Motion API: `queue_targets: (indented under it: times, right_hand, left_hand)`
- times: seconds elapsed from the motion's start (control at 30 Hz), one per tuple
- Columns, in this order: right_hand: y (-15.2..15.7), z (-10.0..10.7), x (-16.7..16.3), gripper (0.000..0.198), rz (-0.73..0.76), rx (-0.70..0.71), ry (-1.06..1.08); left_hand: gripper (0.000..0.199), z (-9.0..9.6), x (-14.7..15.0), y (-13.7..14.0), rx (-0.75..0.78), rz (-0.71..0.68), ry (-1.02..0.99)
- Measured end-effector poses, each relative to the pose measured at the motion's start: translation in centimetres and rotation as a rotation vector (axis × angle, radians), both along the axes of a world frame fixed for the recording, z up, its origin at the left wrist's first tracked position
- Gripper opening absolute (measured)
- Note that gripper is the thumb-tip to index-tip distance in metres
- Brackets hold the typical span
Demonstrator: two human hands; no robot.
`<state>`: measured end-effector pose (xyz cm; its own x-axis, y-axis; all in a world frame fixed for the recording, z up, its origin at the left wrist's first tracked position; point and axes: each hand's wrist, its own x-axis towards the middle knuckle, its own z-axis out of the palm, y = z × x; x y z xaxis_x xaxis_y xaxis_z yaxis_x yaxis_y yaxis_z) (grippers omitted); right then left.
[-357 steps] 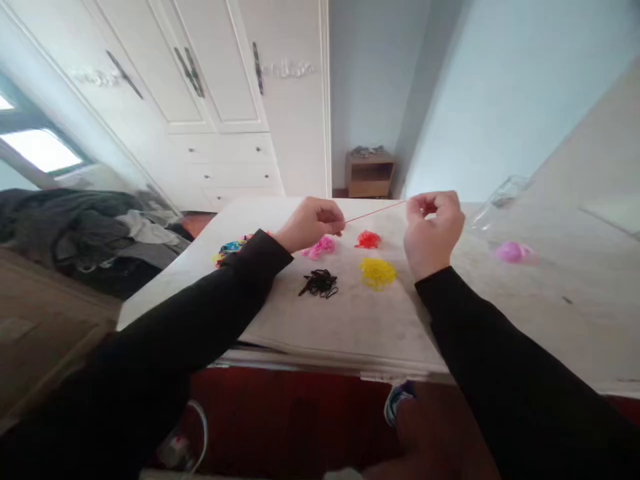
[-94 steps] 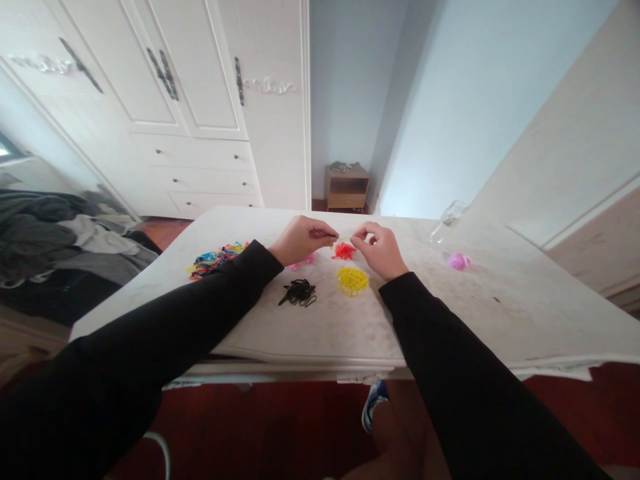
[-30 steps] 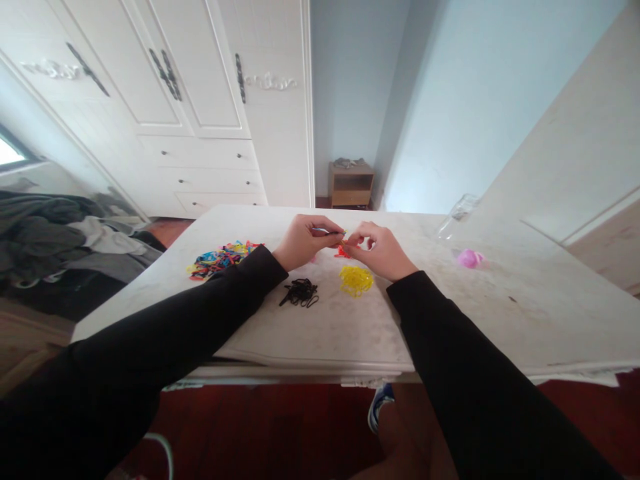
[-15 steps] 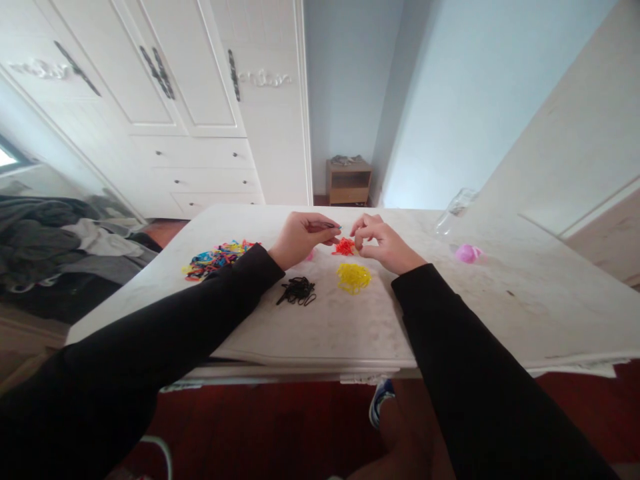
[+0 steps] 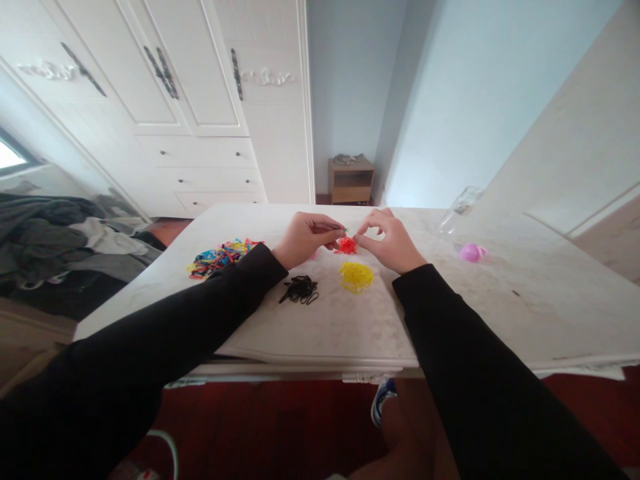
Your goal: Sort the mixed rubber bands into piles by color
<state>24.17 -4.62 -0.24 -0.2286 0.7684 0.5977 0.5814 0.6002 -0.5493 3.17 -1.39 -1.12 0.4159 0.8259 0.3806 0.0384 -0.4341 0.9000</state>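
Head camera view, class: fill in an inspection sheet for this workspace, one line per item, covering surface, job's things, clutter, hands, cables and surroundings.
Surface: white table, faintly stained.
Job's things: red band pile, yellow band pile, black band pile, mixed-colour band pile.
Clutter: pink object; clear bottle lying on its side.
Hands: left hand pinches a thin tool; right hand pinched beside it, above the red pile.
Cables: white cord on the floor.
Surroundings: white wardrobe, wooden nightstand, clothes heap.

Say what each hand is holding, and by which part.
Left hand pinches a thin dark tool by its near end. Whether the right hand holds anything cannot be told.
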Motion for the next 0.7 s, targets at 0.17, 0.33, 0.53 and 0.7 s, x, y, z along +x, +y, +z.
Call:
queue_targets:
  times: [0.17,0.33,0.53,0.7]
  right_hand:
    - [-0.06,-0.06,-0.4,0.012,0.029,-0.015,0.01]
    - [0.04,-0.06,-0.43,0.012,0.045,-0.011,0.005]
    - [0.34,-0.35,-0.26,0.012,0.026,-0.001,0.043]
    - [0.15,-0.16,-0.45,0.011,0.013,-0.039,0.079]
  left_hand:
    - [0.034,0.25,0.13,-0.45,-0.025,-0.041,0.006]
    - [0.029,0.09,0.2,-0.69,-0.058,-0.054,0.043]
    - [0.026,0.09,0.23,-0.68,-0.051,-0.065,0.028]
    - [0.025,0.12,0.19,-0.59,-0.039,-0.039,0.039]
